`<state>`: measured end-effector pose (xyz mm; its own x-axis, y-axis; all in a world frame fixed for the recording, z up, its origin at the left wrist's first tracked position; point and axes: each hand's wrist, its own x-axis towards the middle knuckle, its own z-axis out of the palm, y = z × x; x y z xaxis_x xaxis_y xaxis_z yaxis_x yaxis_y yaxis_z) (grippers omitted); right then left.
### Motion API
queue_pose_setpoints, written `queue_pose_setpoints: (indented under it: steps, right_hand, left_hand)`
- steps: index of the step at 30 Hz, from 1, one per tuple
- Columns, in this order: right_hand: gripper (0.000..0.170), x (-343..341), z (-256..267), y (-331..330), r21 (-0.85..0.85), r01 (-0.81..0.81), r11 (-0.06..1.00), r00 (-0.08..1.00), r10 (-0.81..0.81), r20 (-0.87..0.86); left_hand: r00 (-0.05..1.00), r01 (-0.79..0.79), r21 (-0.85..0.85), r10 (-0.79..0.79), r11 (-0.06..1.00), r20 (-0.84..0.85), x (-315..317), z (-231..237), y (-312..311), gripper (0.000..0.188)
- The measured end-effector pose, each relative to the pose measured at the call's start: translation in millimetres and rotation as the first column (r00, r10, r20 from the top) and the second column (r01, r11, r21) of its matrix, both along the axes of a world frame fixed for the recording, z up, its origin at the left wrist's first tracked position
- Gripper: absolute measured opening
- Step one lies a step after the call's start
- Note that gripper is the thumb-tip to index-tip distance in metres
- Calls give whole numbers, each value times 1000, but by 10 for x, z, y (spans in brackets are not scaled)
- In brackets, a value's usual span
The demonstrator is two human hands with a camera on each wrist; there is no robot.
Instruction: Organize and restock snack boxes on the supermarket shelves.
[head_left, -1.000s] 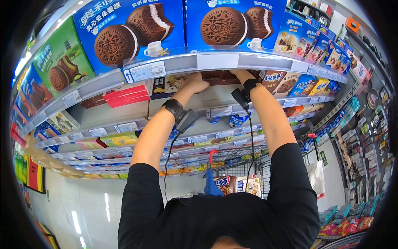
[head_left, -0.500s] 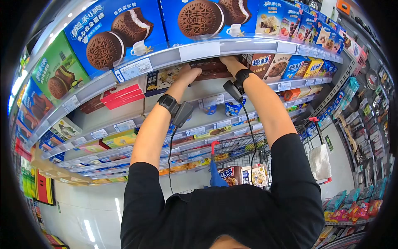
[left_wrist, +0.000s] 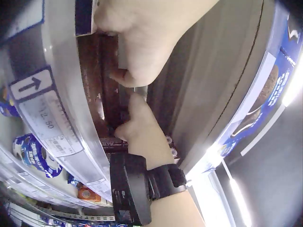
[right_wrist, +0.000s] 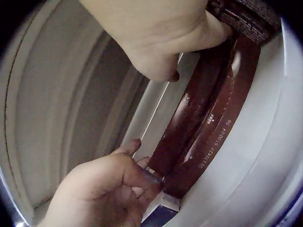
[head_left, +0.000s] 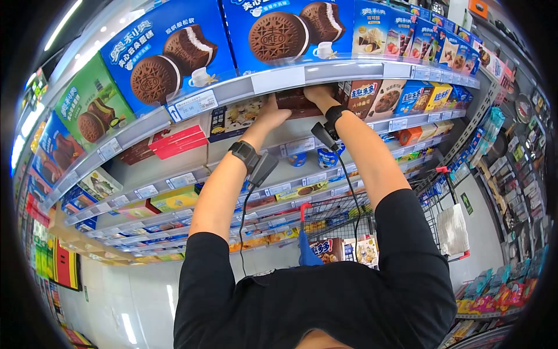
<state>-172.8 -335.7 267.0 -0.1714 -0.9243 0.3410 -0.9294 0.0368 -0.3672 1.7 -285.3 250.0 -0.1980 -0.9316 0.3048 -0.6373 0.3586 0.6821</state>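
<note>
Two long brown boxes [right_wrist: 213, 111] lie side by side on the shelf, between the hands in the head view. The left hand [head_left: 274, 113] is at their left end; in the right wrist view its thumb [right_wrist: 150, 178] lies against that end and a finger reaches behind. At the other end, the right hand [head_left: 319, 96] has its thumb at the boxes and a bent finger behind them, as the right wrist view shows. Patterned dark box [head_left: 235, 119] stands left of the left hand. Shelf edge and hands hide part of the brown boxes.
Large blue cookie boxes [head_left: 279, 35] stand on the shelf above, behind a clear lip with price tags. Brown and blue boxes [head_left: 414, 96] are right of the hands, red boxes [head_left: 180, 139] to the left. Below is a wire cart [head_left: 343, 218] holding boxes.
The head view has shifted slightly. The left hand's thumb and fingers are more spread than half a second ago; both hands stay at the brown boxes.
</note>
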Motion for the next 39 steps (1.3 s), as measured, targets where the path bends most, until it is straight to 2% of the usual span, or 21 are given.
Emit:
queue_pose_setpoints:
  steps: [2,5,6,8,9,12,13,16,17,18,20,22,23,24,26,28,33,36,37,39]
  right_hand:
    - [48,25,-13,14,80,24,996,998,-20,-54]
    - [46,12,85,149,91,-165,982,984,171,-58]
    - [42,53,90,156,165,-89,982,993,100,-61]
    - [40,76,127,157,287,-110,952,969,167,-181]
    - [40,85,128,167,299,-104,949,967,166,-191]
    - [40,69,85,140,328,-104,939,956,186,-229]
    - [40,51,82,108,333,-118,936,948,206,-243]
    - [42,55,150,209,314,-156,936,937,241,-251]
    - [43,73,202,286,314,-174,933,932,259,-254]
    - [44,92,209,335,314,-191,930,926,277,-257]
    - [54,95,163,239,361,-180,915,918,288,-272]
    - [63,67,44,163,378,-203,903,887,334,-320]
    - [76,110,33,227,338,-169,926,913,276,-299]
    - [80,114,38,295,325,-189,927,894,299,-334]
    - [90,99,73,451,298,-232,926,850,342,-402]
    - [85,35,-77,271,277,-239,931,845,340,-412]
    - [75,10,29,301,325,-246,913,859,361,-363]
    - [63,23,-25,326,220,-238,946,897,301,-325]
    - [66,20,-25,335,238,-231,943,883,306,-357]
    - [71,44,110,472,268,-213,940,852,313,-420]
  left_hand:
    - [999,28,68,-29,997,16,5,19,-33,95]
    - [993,-90,-7,90,996,81,-60,-71,-119,92]
    - [995,-76,12,75,997,68,-62,-73,-106,91]
    - [998,-47,47,45,998,38,-55,-45,-88,90]
    - [994,-63,-8,63,998,94,-41,-113,-173,92]
    - [999,36,83,-35,996,-11,30,-120,-177,94]
    - [1000,2,38,-2,999,10,27,-117,-158,92]
    - [993,20,5,-19,1000,-117,27,-69,-85,82]
    - [977,58,-107,-78,993,-199,18,-21,-15,68]
    - [969,49,-113,-75,992,-237,22,-76,-60,66]
    - [947,33,-126,-71,992,-313,-4,-132,-208,61]
    - [917,-53,-90,13,995,-398,-37,-193,-252,53]
    - [889,-88,-57,53,995,-454,-52,-223,-266,51]
    - [857,-122,-22,94,992,-506,-61,-237,-283,50]
    - [874,-40,-8,31,999,-485,-26,-215,-274,55]
    - [857,-14,24,24,1000,-515,-55,-53,-52,60]
    - [835,-64,48,80,997,-545,-96,-52,-18,65]
    - [801,-4,41,28,999,-598,-106,-58,0,65]
    - [787,27,30,-3,999,-617,-99,-71,-10,65]
    - [788,-28,14,31,1000,-615,-95,-102,-75,65]
